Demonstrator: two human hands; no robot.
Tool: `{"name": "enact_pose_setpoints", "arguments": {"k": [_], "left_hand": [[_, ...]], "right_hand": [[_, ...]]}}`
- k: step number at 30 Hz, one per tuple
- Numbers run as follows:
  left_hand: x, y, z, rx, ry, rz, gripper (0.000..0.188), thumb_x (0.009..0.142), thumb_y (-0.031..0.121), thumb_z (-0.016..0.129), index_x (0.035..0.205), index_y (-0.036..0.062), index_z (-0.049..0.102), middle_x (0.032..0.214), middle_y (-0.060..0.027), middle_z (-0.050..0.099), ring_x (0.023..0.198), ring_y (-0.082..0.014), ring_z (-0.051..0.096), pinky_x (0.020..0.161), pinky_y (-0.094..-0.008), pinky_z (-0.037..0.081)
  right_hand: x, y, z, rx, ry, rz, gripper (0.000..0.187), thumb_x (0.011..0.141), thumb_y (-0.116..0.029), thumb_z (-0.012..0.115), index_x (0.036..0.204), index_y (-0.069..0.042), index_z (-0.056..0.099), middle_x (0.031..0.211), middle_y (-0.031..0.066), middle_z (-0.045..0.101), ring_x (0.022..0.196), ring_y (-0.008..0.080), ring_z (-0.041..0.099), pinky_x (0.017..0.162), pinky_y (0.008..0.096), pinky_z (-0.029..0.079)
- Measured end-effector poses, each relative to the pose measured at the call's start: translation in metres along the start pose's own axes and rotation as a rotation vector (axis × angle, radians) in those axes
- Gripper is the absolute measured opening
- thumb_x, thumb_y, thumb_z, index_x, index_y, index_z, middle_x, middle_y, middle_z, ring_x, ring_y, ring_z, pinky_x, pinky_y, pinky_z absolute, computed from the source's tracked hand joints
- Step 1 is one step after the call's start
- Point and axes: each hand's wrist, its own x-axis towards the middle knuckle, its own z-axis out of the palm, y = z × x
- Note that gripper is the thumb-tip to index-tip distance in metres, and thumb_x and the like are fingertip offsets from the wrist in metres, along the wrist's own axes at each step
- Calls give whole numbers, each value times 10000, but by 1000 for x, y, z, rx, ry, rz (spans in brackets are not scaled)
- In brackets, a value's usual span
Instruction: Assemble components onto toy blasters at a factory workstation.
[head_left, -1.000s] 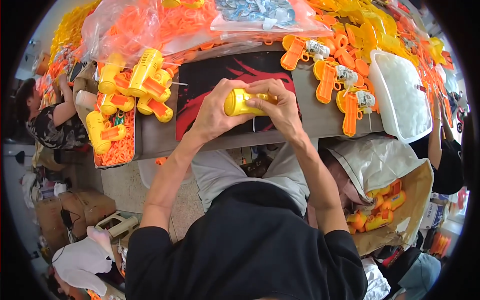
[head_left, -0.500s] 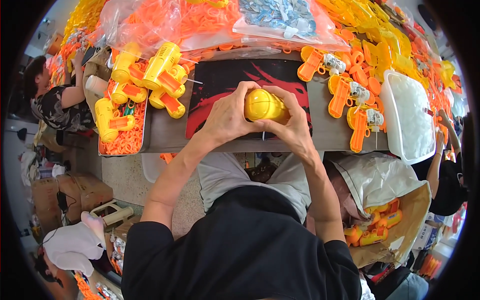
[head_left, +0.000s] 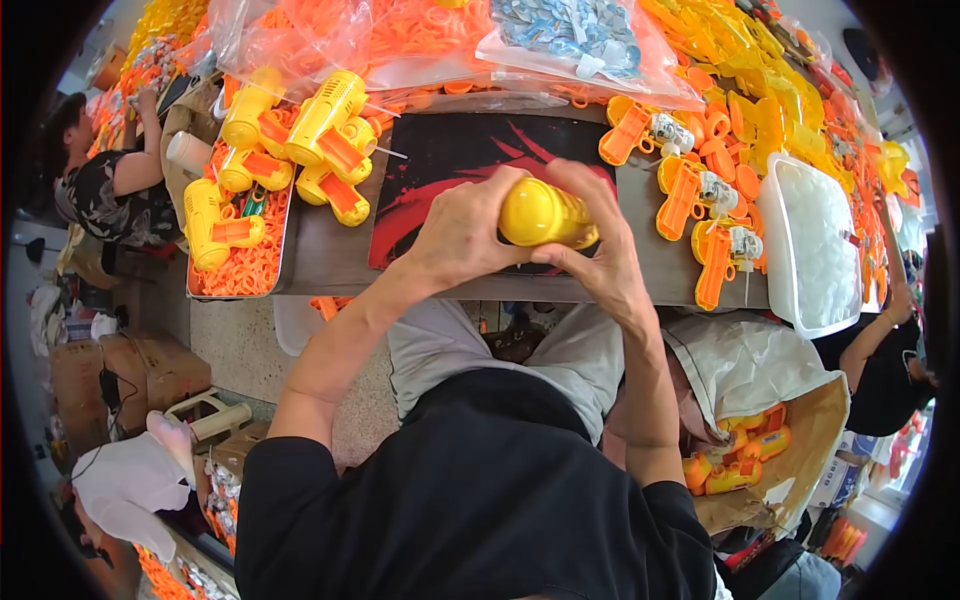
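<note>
Above the mat, a rounded yellow plastic toy housing (head_left: 540, 215) sits between my hands, its smooth domed end toward me. My left hand (head_left: 458, 228) grips it from the left, fingertips behind the dome. On the other side, my right hand (head_left: 608, 250) curves round it, with the thumb along the near edge and the fingers slightly blurred at the far side. The hands hide most of its underside. Beneath lies a black mat with red streaks (head_left: 440, 150).
Yellow toy bodies with orange handles (head_left: 325, 120) are piled at left over a tray of orange rings (head_left: 245, 280). Several half shells with motors (head_left: 685, 200) lie at right, beside a white plastic tub (head_left: 815, 245). An open sack (head_left: 770, 490) holds more toys. Other people work on both sides.
The yellow housing has tilted and shifted slightly right, showing more of its length. My right hand's fingers have lifted and spread a little, while my left hand keeps its grip.
</note>
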Motion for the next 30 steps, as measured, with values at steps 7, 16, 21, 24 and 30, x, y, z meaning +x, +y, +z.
{"name": "enact_pose_setpoints", "arguments": {"k": [7, 16, 21, 24, 30], "left_hand": [[-14, -14, -7, -643, -62, -88, 777, 761, 51, 867, 1410, 82, 440, 1258, -55, 546, 1158, -142, 557, 978, -292, 474], [-14, -15, -8, -645, 29, -2, 806, 744, 59, 885, 1401, 79, 420, 1208, -58, 565, 1112, -140, 578, 962, -291, 487], [-18, -26, -14, -755, -8, -62, 790, 741, 54, 879, 1380, 91, 417, 1342, -92, 524, 1214, -166, 551, 1040, -326, 459], [-5, -34, -23, -415, -18, 147, 791, 720, 97, 889, 1364, 95, 430, 1453, -136, 478, 1317, -210, 493, 1126, -387, 378], [37, 34, -39, 278, -178, 309, 902, 753, 271, 842, 1509, 106, 379, 1330, -162, 566, 1219, -332, 570, 1081, -475, 429]], "right_hand": [[-13, 16, -5, 451, -15, 189, 313, 894, -37, 718, 1201, -5, 666, 1350, 128, 586, 1238, 183, 553, 1042, 313, 451], [3, 1, -6, 399, 16, 115, 346, 859, -16, 745, 1195, 3, 665, 1314, 121, 605, 1179, 167, 587, 1000, 295, 485], [-12, 6, -8, 580, 53, 226, 697, 792, -38, 816, 1408, -7, 491, 1337, 117, 586, 1204, 171, 580, 1026, 313, 482], [-12, 2, -13, 572, -9, 262, 779, 767, -31, 837, 1443, -2, 452, 1365, 109, 566, 1232, 168, 563, 1034, 317, 481], [1, -3, -25, 306, -42, 101, 776, 752, 30, 823, 1410, -58, 421, 1414, 125, 520, 1284, 212, 541, 1062, 357, 468]]}}
